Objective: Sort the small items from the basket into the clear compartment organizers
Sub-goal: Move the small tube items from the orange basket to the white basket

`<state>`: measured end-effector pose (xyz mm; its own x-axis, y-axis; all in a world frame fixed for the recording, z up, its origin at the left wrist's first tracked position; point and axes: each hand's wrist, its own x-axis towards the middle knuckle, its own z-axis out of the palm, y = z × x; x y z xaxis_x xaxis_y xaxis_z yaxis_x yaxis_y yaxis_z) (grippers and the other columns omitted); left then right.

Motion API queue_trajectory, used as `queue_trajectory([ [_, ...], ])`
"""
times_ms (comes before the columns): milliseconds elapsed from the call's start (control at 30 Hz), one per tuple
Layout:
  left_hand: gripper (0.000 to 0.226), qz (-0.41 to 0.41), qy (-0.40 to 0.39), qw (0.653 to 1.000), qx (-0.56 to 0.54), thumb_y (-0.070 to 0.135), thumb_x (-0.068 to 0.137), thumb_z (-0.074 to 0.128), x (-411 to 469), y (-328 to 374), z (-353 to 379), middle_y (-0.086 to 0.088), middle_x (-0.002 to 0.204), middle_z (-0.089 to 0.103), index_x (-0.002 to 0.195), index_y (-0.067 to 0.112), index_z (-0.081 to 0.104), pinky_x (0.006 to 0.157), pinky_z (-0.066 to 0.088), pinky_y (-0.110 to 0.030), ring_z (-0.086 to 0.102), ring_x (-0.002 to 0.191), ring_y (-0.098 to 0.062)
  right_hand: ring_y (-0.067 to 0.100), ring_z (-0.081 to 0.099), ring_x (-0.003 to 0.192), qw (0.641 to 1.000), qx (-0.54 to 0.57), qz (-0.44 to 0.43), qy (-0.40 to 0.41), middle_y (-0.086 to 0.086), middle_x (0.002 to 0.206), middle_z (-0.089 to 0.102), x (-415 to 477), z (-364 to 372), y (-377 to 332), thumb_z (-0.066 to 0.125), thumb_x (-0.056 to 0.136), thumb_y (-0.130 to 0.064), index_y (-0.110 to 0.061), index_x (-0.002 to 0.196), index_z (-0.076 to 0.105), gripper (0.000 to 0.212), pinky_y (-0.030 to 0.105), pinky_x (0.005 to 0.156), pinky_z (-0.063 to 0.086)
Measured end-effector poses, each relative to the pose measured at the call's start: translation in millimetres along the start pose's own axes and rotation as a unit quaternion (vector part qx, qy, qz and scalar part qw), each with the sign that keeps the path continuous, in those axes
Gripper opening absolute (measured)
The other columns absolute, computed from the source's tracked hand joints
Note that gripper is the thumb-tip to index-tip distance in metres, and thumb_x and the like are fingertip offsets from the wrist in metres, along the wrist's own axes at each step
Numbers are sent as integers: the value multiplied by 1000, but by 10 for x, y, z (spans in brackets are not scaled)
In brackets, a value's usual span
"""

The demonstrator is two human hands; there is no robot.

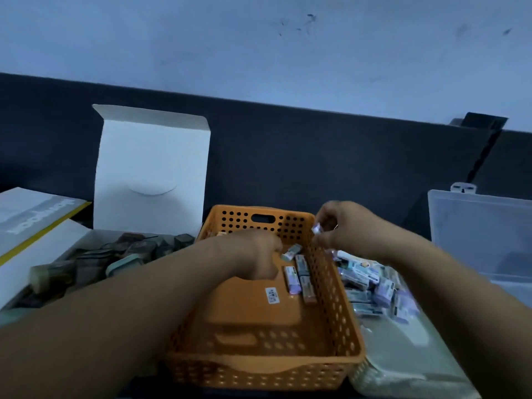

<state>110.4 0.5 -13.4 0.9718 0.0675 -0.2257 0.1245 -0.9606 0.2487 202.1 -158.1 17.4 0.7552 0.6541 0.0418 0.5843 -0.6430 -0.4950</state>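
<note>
The last few packets [300, 279] lie inside the orange basket [259, 367], against its right wall, their long axes running from the top of the frame to the bottom. The left hand [256, 254] is nearest, just left of them, with its fingers curled down. I cannot tell whether it grips anything. The right hand [345, 226], above the right rim, pinches a small piece [316, 229] over the sorted pile [374, 286].

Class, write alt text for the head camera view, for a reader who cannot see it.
A person's left hand reaches into an orange basket holding a few small packets, while the right hand pinches one packet above its right rim. More packets lie piled right of the basket, near a clear plastic case.
</note>
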Motion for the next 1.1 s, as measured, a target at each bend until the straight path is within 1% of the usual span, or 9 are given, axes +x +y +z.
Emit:
queue_trajectory([
  [100,59,14,-34,999,16,30,87,66,220,160,101,-3,135,53,140,18,44,98,45,-36,52,120,-22,12,65,65,1000,-10,14,6,1,84,66,-84,-68,229,73,82,-26,-23,91,59,17,25,55,50],
  [200,59,17,-65,996,53,35,84,69,385,248,221,-8,132,55,135,13,49,98,48,-42,54,117,-26,14,62,72,999,-30,37,0,-2,85,63,-158,-92,442,71,83,-27,-22,96,60,18,31,66,52],
  [267,57,8,-73,994,75,37,83,69,449,275,292,-9,129,56,133,13,51,95,49,-42,55,114,-26,13,58,71,998,-49,50,-5,-5,83,60,-191,-105,591,70,82,-28,-23,96,60,18,31,64,49],
  [400,45,-16,-48,996,80,34,82,70,460,267,304,-3,115,60,122,18,56,86,54,-37,60,99,-19,12,58,75,992,-104,68,-36,-9,86,58,-241,-124,803,70,80,-31,-26,94,58,19,32,69,53],
  [533,39,-41,9,999,-5,31,82,70,393,239,62,-2,108,63,117,19,60,81,54,-32,60,90,-14,17,63,86,988,-120,82,-57,-5,101,62,-269,-185,887,68,84,-36,-26,114,56,33,37,81,54],
  [667,47,7,103,987,-119,38,77,73,349,453,-208,5,108,59,118,22,58,83,52,-33,58,95,-13,17,62,89,994,-90,64,-9,-2,103,64,-269,-286,912,61,92,-32,-22,119,56,30,38,83,53],
  [800,64,51,97,982,-153,44,80,71,341,804,-124,0,130,54,135,22,47,89,48,-28,55,110,-14,18,61,92,996,-81,33,27,-1,107,64,-280,-359,873,55,95,-28,-22,119,57,25,39,85,52],
  [900,73,30,89,985,-142,53,80,68,287,810,-72,3,137,49,141,26,38,96,48,-35,51,117,-14,19,59,93,993,-105,5,50,1,107,64,-267,-404,807,51,96,-25,-22,114,58,20,37,84,51],
  [1100,62,-103,193,975,-46,47,87,61,-91,101,-260,0,139,47,140,24,41,99,41,-36,48,122,-18,18,57,99,992,-93,-76,29,-2,110,60,-154,-269,424,53,96,-25,-23,116,57,21,36,84,50],
])
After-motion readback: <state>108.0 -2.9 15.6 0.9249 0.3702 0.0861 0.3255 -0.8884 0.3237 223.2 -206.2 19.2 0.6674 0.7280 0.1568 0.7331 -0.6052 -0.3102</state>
